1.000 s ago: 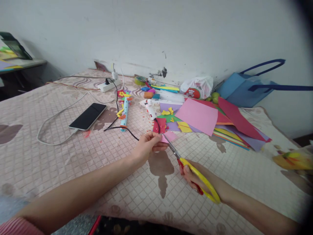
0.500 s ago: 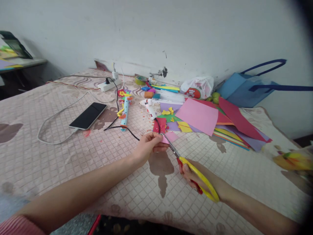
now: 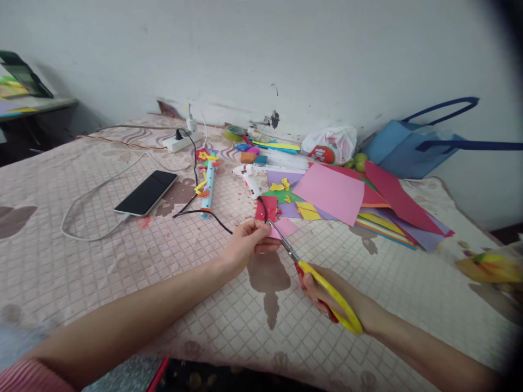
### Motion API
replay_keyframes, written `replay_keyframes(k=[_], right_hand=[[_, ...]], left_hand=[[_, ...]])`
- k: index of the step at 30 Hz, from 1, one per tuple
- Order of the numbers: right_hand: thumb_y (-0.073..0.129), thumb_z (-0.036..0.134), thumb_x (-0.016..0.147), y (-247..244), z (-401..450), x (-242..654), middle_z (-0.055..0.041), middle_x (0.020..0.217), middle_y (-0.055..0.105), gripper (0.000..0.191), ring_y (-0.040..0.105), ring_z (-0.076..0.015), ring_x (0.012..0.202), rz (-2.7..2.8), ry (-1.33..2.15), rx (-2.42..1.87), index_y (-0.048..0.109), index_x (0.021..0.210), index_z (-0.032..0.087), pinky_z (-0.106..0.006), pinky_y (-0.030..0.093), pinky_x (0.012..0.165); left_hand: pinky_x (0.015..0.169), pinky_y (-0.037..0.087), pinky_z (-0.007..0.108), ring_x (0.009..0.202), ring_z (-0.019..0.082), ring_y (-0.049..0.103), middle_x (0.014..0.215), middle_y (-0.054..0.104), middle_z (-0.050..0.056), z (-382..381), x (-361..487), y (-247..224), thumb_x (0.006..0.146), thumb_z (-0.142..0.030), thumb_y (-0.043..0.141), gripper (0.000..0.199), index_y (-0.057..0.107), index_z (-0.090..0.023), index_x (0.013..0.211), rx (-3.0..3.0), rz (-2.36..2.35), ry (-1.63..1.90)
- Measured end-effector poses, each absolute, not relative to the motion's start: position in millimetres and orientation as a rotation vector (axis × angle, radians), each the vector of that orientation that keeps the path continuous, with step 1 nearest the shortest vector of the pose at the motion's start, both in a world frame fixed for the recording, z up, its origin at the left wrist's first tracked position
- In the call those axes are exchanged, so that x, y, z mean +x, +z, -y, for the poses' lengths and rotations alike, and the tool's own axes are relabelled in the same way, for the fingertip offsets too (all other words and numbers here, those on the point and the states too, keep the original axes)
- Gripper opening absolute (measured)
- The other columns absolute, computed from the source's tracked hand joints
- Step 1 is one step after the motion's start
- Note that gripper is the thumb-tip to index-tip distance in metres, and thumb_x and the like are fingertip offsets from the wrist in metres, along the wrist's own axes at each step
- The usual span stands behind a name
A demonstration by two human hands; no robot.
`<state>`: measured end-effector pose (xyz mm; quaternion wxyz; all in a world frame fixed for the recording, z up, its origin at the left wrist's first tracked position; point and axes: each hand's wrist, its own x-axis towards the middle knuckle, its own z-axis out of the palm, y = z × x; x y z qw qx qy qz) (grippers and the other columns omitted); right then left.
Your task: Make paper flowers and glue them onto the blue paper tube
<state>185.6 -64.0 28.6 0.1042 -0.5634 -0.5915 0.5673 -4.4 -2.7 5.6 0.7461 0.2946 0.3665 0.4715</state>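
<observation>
My left hand [image 3: 245, 245] pinches a small pink piece of paper [image 3: 284, 227] over the quilted bed cover [image 3: 122, 256]. My right hand [image 3: 327, 296] grips yellow-handled scissors [image 3: 322, 288], and their metal blades reach up into the pink paper beside my left fingers. A red paper scrap [image 3: 267, 207] lies just beyond the pink piece.
Sheets of coloured paper [image 3: 359, 198] spread to the right, with a glue gun [image 3: 251, 182] and its black cord [image 3: 204, 212]. A phone [image 3: 147, 193] on a white cable lies left, near a power strip [image 3: 182, 142]. A decorated blue tube [image 3: 208, 182], a plastic bag [image 3: 333, 146] and a blue bag [image 3: 412, 144] stand by the wall.
The scissors and my right hand have slid slightly forward and left into the pink paper. My left hand has stayed almost still.
</observation>
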Motion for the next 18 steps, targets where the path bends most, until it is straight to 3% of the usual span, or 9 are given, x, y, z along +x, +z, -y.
replay_keyframes(k=[6,12,18], right_hand=[[0.046,0.065,0.076,33,57,187,0.0081,0.044,0.035,0.046,0.031,-0.0056,0.034,1.814,1.534,-1.724,0.037,0.066,0.022,-0.019,0.027,0.034],[0.053,0.035,0.081,34,49,215,-0.0006,0.070,0.064,0.017,0.057,-0.0135,0.061,2.131,1.074,-1.705,0.046,0.075,0.021,-0.024,0.040,0.054],[0.063,0.043,0.073,38,47,239,-0.0054,0.089,0.070,0.033,0.064,-0.0229,0.079,2.460,0.674,-1.867,0.057,0.096,0.021,-0.031,0.042,0.066]], left_hand=[[0.070,0.056,0.024,0.070,0.014,0.069,0.075,0.069,0.007,-2,-8,5,0.082,-0.017,0.060,0.011,0.054,-0.012,0.074,0.653,-0.866,1.049],[0.076,0.055,0.027,0.074,0.014,0.068,0.078,0.069,0.010,-16,-15,1,0.083,-0.018,0.059,0.014,0.053,-0.011,0.072,0.639,-0.918,1.177],[0.078,0.055,0.029,0.073,0.015,0.069,0.078,0.070,0.010,-23,-19,3,0.080,-0.015,0.061,0.011,0.053,-0.012,0.073,0.599,-0.914,1.202]])
